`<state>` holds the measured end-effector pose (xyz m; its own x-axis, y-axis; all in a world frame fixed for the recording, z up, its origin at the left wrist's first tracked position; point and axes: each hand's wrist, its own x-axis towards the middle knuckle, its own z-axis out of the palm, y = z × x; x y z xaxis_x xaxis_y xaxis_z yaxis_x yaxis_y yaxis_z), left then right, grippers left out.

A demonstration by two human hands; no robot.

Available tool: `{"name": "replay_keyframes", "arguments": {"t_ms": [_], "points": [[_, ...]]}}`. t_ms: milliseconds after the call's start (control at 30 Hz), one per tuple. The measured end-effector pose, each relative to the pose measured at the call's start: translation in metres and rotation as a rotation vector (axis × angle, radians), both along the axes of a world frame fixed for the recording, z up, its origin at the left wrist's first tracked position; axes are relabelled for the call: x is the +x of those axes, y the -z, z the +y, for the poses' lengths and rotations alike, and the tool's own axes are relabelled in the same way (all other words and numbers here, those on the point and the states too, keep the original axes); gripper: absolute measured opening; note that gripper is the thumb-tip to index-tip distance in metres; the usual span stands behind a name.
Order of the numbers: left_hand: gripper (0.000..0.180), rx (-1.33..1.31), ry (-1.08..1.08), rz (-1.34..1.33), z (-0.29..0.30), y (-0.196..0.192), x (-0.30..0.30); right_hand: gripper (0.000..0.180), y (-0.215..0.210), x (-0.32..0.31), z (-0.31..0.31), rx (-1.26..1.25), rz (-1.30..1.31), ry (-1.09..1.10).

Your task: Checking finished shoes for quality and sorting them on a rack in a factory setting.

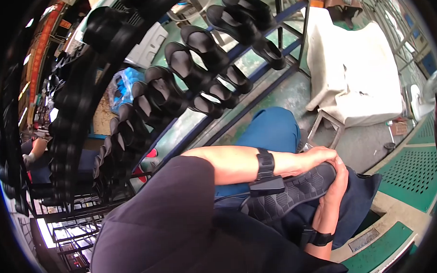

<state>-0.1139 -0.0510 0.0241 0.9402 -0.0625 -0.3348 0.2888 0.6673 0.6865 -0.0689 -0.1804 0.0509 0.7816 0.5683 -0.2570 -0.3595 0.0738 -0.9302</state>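
Note:
A black shoe [299, 189] lies across my lap with its dark patterned sole turned up. My left hand [320, 156] reaches over from the left and holds the far edge of the shoe's right end. Around that same end curls my right hand [339, 180], its fingers meeting the left hand's. Both hands are closed on the shoe, though some fingertips are hidden beneath it. Each wrist wears a black strap; the left strap's dark box [267, 187] hangs over the sole and covers part of it.
A rack [292, 30] with rows of black shoes [184, 60] stands ahead and to the left. Beyond my knees are a pale cloth-draped block [353, 69] and a metal frame [326, 128]. Green perforated panels [412, 170] lie at the right. Another person's arm [37, 146] shows far left.

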Motion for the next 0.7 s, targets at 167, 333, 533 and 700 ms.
{"name": "replay_keyframes", "arguments": {"t_ms": [167, 333, 533, 700], "points": [[0.030, 0.109, -0.026, -0.101, 0.001, -0.017, -0.007, 0.043, -0.019, -0.006, -0.002, 0.009, 0.027, 0.002], [0.030, 0.176, 0.039, -0.186, 0.000, -0.021, -0.011, 0.043, -0.030, -0.019, -0.008, -0.079, -0.019, 0.129], [0.032, 0.008, 0.079, 0.252, 0.020, -0.063, -0.046, 0.058, 0.012, 0.055, -0.036, 0.087, 0.158, 0.002], [0.047, -0.726, -0.038, 0.350, -0.017, -0.075, -0.122, 0.058, 0.027, 0.058, -0.019, 0.182, 0.474, 0.195]]}}
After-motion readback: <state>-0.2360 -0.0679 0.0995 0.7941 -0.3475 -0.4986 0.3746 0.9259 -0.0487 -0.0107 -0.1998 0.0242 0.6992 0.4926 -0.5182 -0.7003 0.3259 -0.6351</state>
